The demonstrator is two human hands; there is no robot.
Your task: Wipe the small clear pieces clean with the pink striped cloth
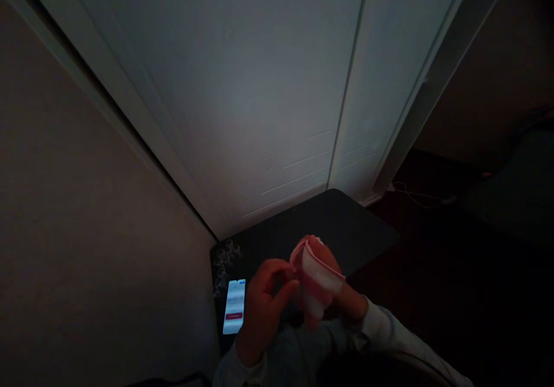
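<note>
A small pink and white piece of cloth (318,274) hangs between my two hands, above the dark table. My left hand (266,300) is closed, with thumb and fingers pinching at the cloth's left edge. My right hand (331,260) is behind the cloth, which drapes over much of it; the fingers are mostly covered, but the hand supports the cloth from the far side. A fold with a pink border runs down towards my right wrist. The dim light hides the cloth's exact kind.
On the dark table (346,220), a lit phone (234,306) lies left of my left hand. Several clear looped pieces (227,254) lie at the table's left corner. A pale panelled door (259,87) stands behind, a wall (108,231) at left. A white cable (415,196) lies on the floor.
</note>
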